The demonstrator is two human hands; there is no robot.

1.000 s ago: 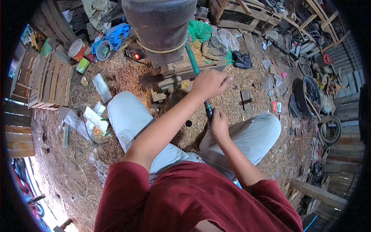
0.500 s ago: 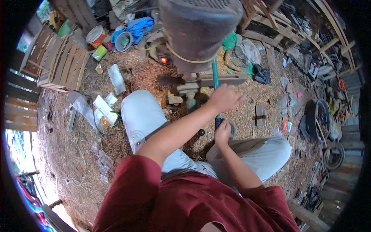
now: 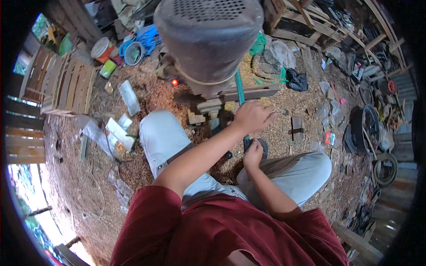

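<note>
I sit on the ground with knees apart, in pale grey trousers and a dark red shirt. A long green rod-like tool [image 3: 239, 88] runs from the base of a big dark grey machine [image 3: 208, 40] with a perforated top down toward me. My left hand [image 3: 254, 116] is closed around the middle of the tool. Just below it, between my knees, my right hand [image 3: 253, 154] grips the tool's dark lower end. The machine stands on wooden blocks [image 3: 208, 106]. A small red light [image 3: 174, 82] glows at its left side.
Sawdust covers the ground. A wooden pallet [image 3: 66, 86] lies at the left, with paint cans [image 3: 103, 48] and a blue cloth [image 3: 146, 37] behind it. Plastic scraps [image 3: 113, 133] lie by my left knee. Tyres [image 3: 368, 128], timber frames and junk crowd the right side.
My head has leaned forward, so the machine looks bigger and closer. Both hands have stayed on the green tool, with the left one lower along it.
</note>
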